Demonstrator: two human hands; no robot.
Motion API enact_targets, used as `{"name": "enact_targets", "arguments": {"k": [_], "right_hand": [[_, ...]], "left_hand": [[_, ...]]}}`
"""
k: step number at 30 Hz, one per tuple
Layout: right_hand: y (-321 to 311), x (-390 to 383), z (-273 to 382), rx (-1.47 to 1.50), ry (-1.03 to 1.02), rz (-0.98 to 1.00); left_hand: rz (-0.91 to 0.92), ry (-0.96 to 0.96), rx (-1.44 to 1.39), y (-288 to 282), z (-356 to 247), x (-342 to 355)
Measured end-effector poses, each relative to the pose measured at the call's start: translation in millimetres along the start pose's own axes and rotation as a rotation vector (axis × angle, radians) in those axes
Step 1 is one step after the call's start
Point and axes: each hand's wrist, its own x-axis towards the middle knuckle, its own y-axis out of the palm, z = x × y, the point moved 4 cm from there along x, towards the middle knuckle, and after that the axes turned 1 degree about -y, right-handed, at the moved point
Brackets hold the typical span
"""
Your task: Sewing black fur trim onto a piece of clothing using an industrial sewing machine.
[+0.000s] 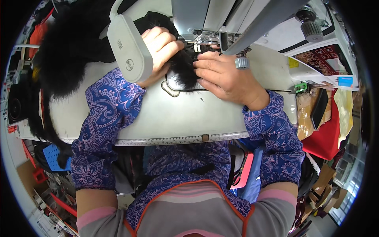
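A strip of black furry fabric [183, 70] lies under the sewing machine's presser foot [198, 47], on the pale machine table [173, 118]. My left hand [161, 45] is closed on the fabric to the left of the foot, its fingers bent. Part of that hand and its wrist is behind a light grey lamp head [130, 49]. At the fabric's right edge, my right hand [219, 75] pinches it with fingers pressed together, its thumb mostly hidden close to the foot. More black fur [63, 51] hangs over the table's left side.
A measuring tape [169, 140] runs along the table's front edge. Green-handled snips [300, 87] lie at the right end, near a black phone-like object [319, 108] and red cloth [321, 136]. Dark-handled scissors [238, 173] rest beside a pink item below the table edge.
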Motion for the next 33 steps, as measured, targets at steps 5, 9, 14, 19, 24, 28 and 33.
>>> {"name": "enact_targets", "arguments": {"k": [5, 9, 14, 19, 24, 28, 33], "right_hand": [[1, -1, 1, 0.038, 0.003, 0.008], [-2, -2, 0, 0.001, 0.114, -0.029], [-5, 1, 3, -0.040, 0.112, -0.018], [-3, -4, 3, -0.025, 0.014, 0.024], [-6, -3, -6, -0.159, 0.235, 0.053], [-11, -7, -8, -0.374, 0.225, 0.015], [-8, -6, -5, -0.244, 0.217, 0.060]], "left_hand": [[0.030, -0.099, -0.110, 8, 3, -3], [0.165, -0.191, -0.064, 0, 0, -8], [0.109, 0.109, -0.089, -5, -27, -16], [0.178, 0.213, -0.230, 3, -30, -20], [0.164, 0.069, -0.021, 13, 4, -16], [0.097, 0.053, 0.010, 23, 4, -16], [0.036, 0.180, -0.067, 15, -8, -15]]}}
